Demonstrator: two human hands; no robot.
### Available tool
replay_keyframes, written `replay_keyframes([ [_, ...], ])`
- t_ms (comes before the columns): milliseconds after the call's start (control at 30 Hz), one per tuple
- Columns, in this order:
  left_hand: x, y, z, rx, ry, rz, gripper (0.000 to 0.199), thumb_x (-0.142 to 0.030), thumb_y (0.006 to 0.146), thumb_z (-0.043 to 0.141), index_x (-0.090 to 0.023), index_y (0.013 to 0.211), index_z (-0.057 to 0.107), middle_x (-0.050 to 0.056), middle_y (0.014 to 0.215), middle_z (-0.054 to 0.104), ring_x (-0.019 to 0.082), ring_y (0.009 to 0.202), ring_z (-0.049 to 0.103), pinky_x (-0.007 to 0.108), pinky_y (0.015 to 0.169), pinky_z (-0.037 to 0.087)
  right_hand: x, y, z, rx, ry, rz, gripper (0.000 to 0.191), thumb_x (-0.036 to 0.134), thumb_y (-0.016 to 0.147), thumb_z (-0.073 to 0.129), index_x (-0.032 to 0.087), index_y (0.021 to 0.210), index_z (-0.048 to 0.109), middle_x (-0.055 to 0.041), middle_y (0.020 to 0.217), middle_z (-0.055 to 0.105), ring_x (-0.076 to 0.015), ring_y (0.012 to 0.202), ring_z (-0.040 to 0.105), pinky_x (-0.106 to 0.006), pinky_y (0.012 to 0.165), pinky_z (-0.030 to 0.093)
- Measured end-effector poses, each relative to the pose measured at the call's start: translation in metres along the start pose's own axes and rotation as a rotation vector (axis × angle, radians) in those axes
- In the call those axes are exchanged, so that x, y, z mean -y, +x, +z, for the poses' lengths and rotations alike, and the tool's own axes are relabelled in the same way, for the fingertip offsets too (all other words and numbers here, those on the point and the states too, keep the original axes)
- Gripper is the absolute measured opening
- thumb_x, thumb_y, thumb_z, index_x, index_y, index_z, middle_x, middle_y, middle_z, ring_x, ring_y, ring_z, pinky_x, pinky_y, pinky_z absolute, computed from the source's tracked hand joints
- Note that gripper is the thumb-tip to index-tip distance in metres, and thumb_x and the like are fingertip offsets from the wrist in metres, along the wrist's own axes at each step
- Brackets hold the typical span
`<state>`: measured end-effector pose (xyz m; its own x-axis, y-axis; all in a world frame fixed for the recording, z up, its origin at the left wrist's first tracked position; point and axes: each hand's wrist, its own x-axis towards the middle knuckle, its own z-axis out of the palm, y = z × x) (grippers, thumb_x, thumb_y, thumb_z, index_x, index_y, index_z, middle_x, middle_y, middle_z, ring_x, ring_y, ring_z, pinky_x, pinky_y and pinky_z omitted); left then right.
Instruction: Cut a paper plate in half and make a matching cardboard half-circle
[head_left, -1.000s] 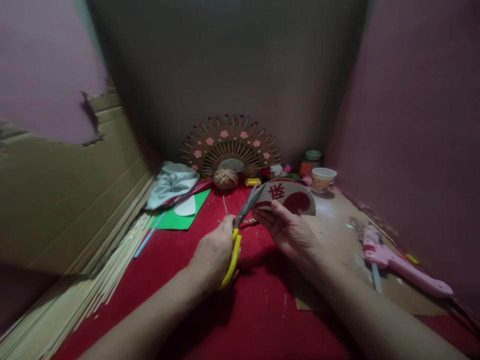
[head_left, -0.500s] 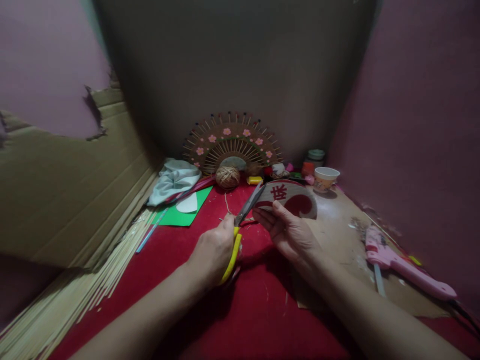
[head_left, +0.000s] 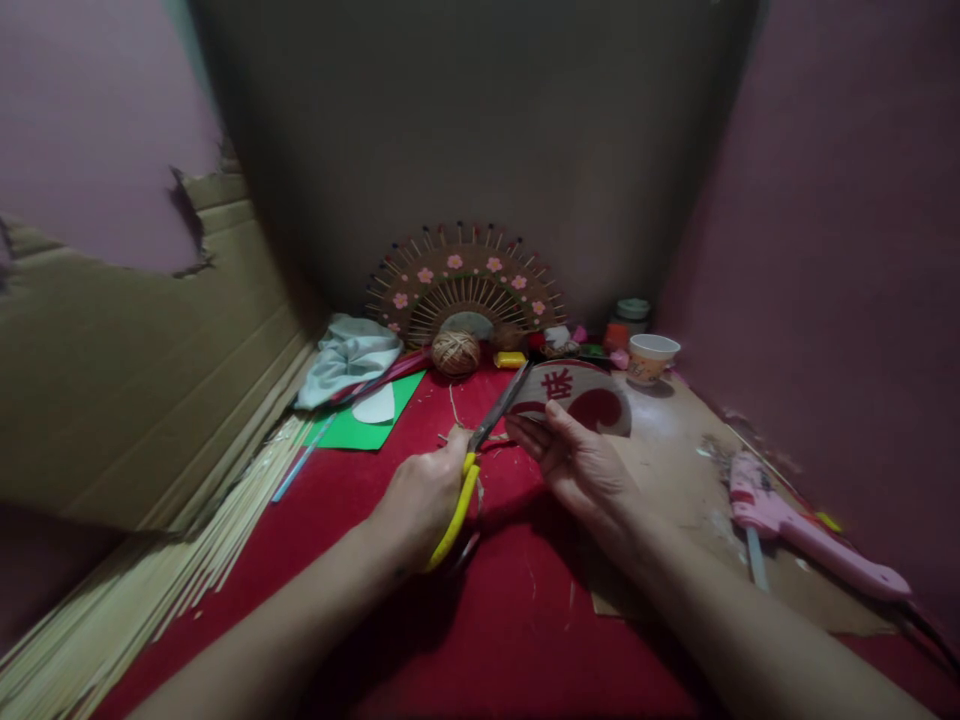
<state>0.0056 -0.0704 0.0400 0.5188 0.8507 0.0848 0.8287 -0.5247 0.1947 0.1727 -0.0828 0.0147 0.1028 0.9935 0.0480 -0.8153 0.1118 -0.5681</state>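
Observation:
My left hand [head_left: 427, 490] is closed around the yellow handles of a pair of scissors [head_left: 457, 515]. The blades point up and to the right, their tips at the left edge of a piece of printed cardboard [head_left: 592, 405]. That piece is grey-brown with a curved upper edge, red characters and a dark red shape. My right hand [head_left: 581, 465] grips its lower edge, thumb on top and fingers underneath. A ball of twine [head_left: 455, 353] lies beyond the scissors, with a loose strand trailing toward my left hand.
A decorated stick fan [head_left: 465, 285] stands at the back wall. Thin bamboo sticks [head_left: 217, 545], green paper [head_left: 360, 430] and a cloth [head_left: 349, 360] lie left. On the right are a paper cup [head_left: 652, 358], a pink glue gun [head_left: 810, 540] and a cardboard sheet [head_left: 675, 470].
The scissor blades have come closer together, and the yellow handles have shifted slightly left. The printed cardboard stays almost in place in my right hand.

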Motion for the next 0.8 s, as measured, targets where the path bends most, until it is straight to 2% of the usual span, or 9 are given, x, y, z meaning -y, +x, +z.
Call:
replay_keyframes([
  [67,0.001,0.001,-0.001,-0.001,0.037,-0.006,0.017,-0.019,0.081,0.039,-0.015,0.096,0.046,0.005,0.061,0.059,0.021,0.058,0.06,0.023,0.048,0.034,0.0,0.001,-0.001,-0.003,-0.001,-0.001,0.01,0.02,0.065,0.071,0.015,0.065,0.062,-0.0057,0.077,0.07,-0.0214,0.084,0.065,-0.041,0.09,0.045],
  [167,0.007,0.003,0.005,-0.062,0.031,0.03,0.015,-0.023,0.083,0.038,-0.017,0.09,0.049,0.004,0.059,0.057,0.019,0.055,0.058,0.023,0.048,0.033,0.002,0.002,-0.001,-0.009,-0.007,-0.006,0.009,0.019,0.063,0.071,0.016,0.065,0.063,-0.0048,0.074,0.07,-0.02,0.08,0.066,-0.039,0.088,0.047],
  [300,0.018,0.009,0.014,-0.213,-0.148,0.098,0.023,-0.034,0.085,0.036,-0.018,0.081,0.052,0.002,0.058,0.056,0.015,0.049,0.053,0.023,0.048,0.035,0.007,0.0,0.003,-0.001,-0.011,0.009,0.011,0.021,0.063,0.071,0.016,0.067,0.063,-0.006,0.075,0.07,-0.0198,0.078,0.066,-0.037,0.085,0.048],
  [400,0.024,0.013,0.017,-0.321,-0.331,0.089,0.025,-0.036,0.085,0.038,-0.017,0.095,0.051,0.003,0.066,0.06,0.014,0.056,0.057,0.023,0.053,0.041,0.008,-0.002,0.004,0.018,0.003,0.017,0.01,0.021,0.063,0.071,0.016,0.068,0.064,-0.0063,0.075,0.07,-0.0203,0.08,0.066,-0.037,0.085,0.048],
  [500,0.028,0.015,0.016,-0.295,-0.447,0.095,0.032,-0.031,0.083,0.042,-0.018,0.111,0.044,0.005,0.077,0.062,0.017,0.066,0.06,0.026,0.058,0.044,0.009,-0.002,0.004,0.028,0.016,0.017,0.008,0.02,0.065,0.07,0.016,0.069,0.064,-0.0059,0.076,0.07,-0.0202,0.081,0.065,-0.038,0.085,0.048],
  [700,0.021,0.008,0.013,-0.174,-0.435,0.174,0.035,-0.018,0.079,0.04,-0.016,0.114,0.04,0.008,0.086,0.061,0.019,0.076,0.06,0.031,0.068,0.045,0.01,0.0,0.001,0.016,0.047,0.018,0.002,0.018,0.069,0.066,0.017,0.071,0.065,-0.0044,0.077,0.071,-0.0179,0.08,0.065,-0.036,0.087,0.047],
  [800,0.019,0.007,0.013,-0.146,-0.48,0.176,0.036,-0.019,0.079,0.042,-0.016,0.114,0.04,0.007,0.084,0.061,0.02,0.079,0.061,0.031,0.068,0.046,0.011,0.0,0.0,0.009,0.044,0.029,0.003,0.018,0.068,0.066,0.016,0.07,0.065,-0.0053,0.076,0.07,-0.0188,0.081,0.065,-0.036,0.087,0.047],
])
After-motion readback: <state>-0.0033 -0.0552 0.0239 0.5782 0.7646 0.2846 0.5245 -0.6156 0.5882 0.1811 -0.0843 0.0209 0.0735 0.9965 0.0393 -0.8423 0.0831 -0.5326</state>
